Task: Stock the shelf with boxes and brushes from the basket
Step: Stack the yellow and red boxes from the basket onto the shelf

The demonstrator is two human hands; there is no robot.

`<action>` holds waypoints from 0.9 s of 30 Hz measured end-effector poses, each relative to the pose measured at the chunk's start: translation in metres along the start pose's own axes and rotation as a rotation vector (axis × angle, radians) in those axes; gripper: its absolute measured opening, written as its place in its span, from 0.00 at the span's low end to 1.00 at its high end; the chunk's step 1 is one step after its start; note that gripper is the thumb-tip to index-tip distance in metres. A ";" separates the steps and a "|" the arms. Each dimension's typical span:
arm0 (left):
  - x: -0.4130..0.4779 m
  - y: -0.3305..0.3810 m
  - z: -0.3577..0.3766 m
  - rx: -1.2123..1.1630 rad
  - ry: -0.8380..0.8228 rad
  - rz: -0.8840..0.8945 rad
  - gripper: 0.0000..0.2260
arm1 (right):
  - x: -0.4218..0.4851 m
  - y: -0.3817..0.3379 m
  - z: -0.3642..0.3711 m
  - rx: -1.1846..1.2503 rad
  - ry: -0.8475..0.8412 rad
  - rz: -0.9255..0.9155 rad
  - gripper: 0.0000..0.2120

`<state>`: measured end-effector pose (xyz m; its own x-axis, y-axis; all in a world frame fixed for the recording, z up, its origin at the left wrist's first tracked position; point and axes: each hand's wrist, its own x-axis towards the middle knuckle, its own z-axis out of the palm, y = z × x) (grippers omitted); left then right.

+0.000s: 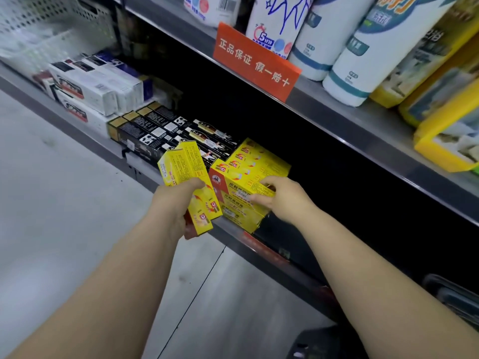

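- Shelf (141, 172) of grey metal carries the yellow stack (259, 161), a pile of flat yellow boxes at its front edge; their long axes run from that edge back into the dark recess.
- Right hand (281, 200) is at the near end of the yellow stack, fingers curled over the top and thumb against the front face, pinching a box there.
- Left hand (178, 203) hovers just left of the yellow stack and grips the held boxes (186, 172), several long yellow cartons bunched together.
- The held boxes tilt, long axis rising from the palm up and away, with the far ends pointing past the left side of the yellow stack.
- Black boxes (160, 130) lie in a row just left of the yellow stack, and white boxes (103, 86) farther left.
- An orange sign (256, 62) and white bottles (363, 47) sit above the yellow stack.
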<state>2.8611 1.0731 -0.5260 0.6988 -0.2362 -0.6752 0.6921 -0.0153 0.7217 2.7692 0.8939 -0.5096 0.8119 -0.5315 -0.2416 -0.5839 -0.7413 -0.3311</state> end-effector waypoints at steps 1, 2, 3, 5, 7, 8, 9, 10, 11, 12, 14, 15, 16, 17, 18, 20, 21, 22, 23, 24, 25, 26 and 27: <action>-0.002 0.000 0.000 -0.004 -0.009 0.001 0.06 | -0.001 -0.001 0.001 -0.011 0.007 0.001 0.33; -0.004 0.001 0.001 -0.009 -0.017 -0.001 0.06 | -0.001 -0.002 0.001 -0.030 0.012 0.000 0.33; -0.006 0.001 0.001 -0.012 -0.030 0.001 0.06 | -0.002 -0.003 0.000 -0.053 0.020 -0.006 0.32; -0.010 0.003 0.002 -0.006 -0.070 0.016 0.06 | -0.004 -0.007 -0.005 -0.037 0.066 -0.049 0.30; -0.013 0.005 0.002 0.024 -0.148 0.043 0.11 | -0.007 -0.015 -0.013 0.124 0.137 -0.132 0.26; -0.016 0.006 0.003 0.045 -0.209 0.050 0.13 | -0.009 -0.020 -0.017 0.250 0.154 -0.167 0.24; -0.019 0.007 0.004 0.067 -0.290 0.049 0.15 | -0.012 -0.026 -0.020 0.393 0.141 -0.183 0.22; -0.023 0.009 0.005 0.087 -0.382 0.038 0.16 | -0.015 -0.032 -0.023 0.540 0.099 -0.179 0.22; -0.027 0.010 0.006 0.098 -0.471 0.022 0.18 | -0.017 -0.036 -0.025 0.680 0.040 -0.162 0.23; -0.030 0.010 0.007 0.109 -0.544 0.005 0.20 | -0.019 -0.039 -0.027 0.803 -0.019 -0.144 0.24; -0.035 0.011 0.009 0.167 -0.657 -0.013 0.22 | -0.022 -0.040 -0.032 0.994 -0.117 -0.119 0.25; -0.037 0.011 0.009 0.204 -0.701 -0.019 0.23 | -0.022 -0.038 -0.037 1.055 -0.161 -0.104 0.24; -0.038 0.010 0.010 0.226 -0.732 -0.029 0.23 | -0.022 -0.036 -0.042 1.087 -0.203 -0.091 0.21; -0.038 0.010 0.010 0.220 -0.749 -0.042 0.25 | -0.023 -0.034 -0.047 1.106 -0.233 -0.078 0.19; -0.038 0.010 0.011 0.184 -0.738 -0.059 0.27 | -0.022 -0.031 -0.051 1.133 -0.231 -0.049 0.16; -0.031 0.008 0.014 0.071 -0.607 -0.066 0.28 | -0.015 -0.022 -0.058 1.237 -0.110 0.083 0.10; -0.026 0.008 0.015 0.020 -0.514 -0.046 0.25 | -0.011 -0.016 -0.060 1.308 -0.014 0.184 0.09; -0.022 0.007 0.016 -0.021 -0.423 -0.018 0.21 | -0.008 -0.010 -0.062 1.371 0.088 0.277 0.11; -0.018 0.006 0.017 -0.052 -0.347 0.005 0.17 | -0.005 -0.005 -0.062 1.419 0.183 0.348 0.13; -0.015 0.004 0.017 -0.070 -0.294 0.018 0.16 | -0.001 0.000 -0.061 1.460 0.265 0.398 0.15; -0.013 0.002 0.018 -0.079 -0.271 0.016 0.16 | 0.002 0.005 -0.057 1.496 0.329 0.436 0.16; -0.012 0.000 0.019 -0.087 -0.271 0.005 0.16 | 0.006 0.009 -0.052 1.526 0.379 0.465 0.16; -0.012 -0.001 0.020 -0.096 -0.283 -0.008 0.17 | 0.010 0.011 -0.046 1.546 0.417 0.487 0.17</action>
<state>2.8481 1.0563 -0.5155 0.6247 -0.4981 -0.6014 0.7205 0.0706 0.6899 2.7710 0.8618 -0.4734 0.3633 -0.8284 -0.4264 -0.0120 0.4535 -0.8912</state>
